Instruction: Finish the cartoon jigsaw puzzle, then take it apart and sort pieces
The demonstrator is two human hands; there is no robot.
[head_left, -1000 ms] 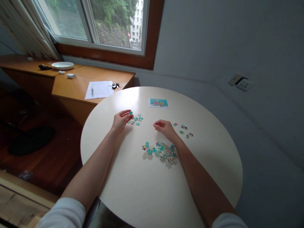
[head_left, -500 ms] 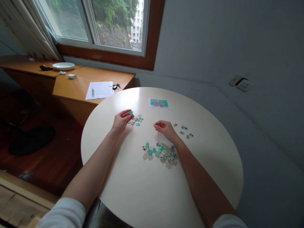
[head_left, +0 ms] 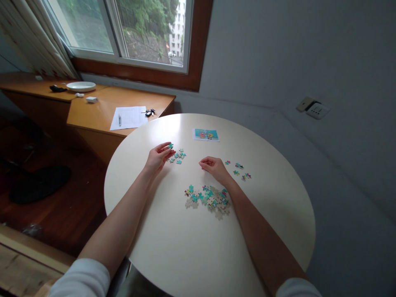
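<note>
My left hand [head_left: 157, 157] pinches a teal puzzle piece [head_left: 170, 145] between thumb and fingertips, just left of a small cluster of teal pieces [head_left: 177, 156] on the round cream table [head_left: 173, 247]. My right hand [head_left: 214, 167] rests on the table in a loose curl; what its fingers hold, if anything, is hidden. A larger pile of mixed pieces [head_left: 208, 198] lies below that hand beside my forearm. A few more coloured pieces [head_left: 239, 170] sit to its right. A small reference picture [head_left: 206, 134] lies at the table's far side.
A wooden desk [head_left: 93, 115] stands to the left under the window, carrying a sheet of paper with a pen [head_left: 128, 117], keys [head_left: 149, 111] and a white plate [head_left: 81, 86]. A wall socket [head_left: 314, 108] is at the right. A dark object [head_left: 38, 183] lies on the floor.
Almost nothing differs. My left hand keeps the teal piece pinched and shifts only slightly; my right hand stays where it was.
</note>
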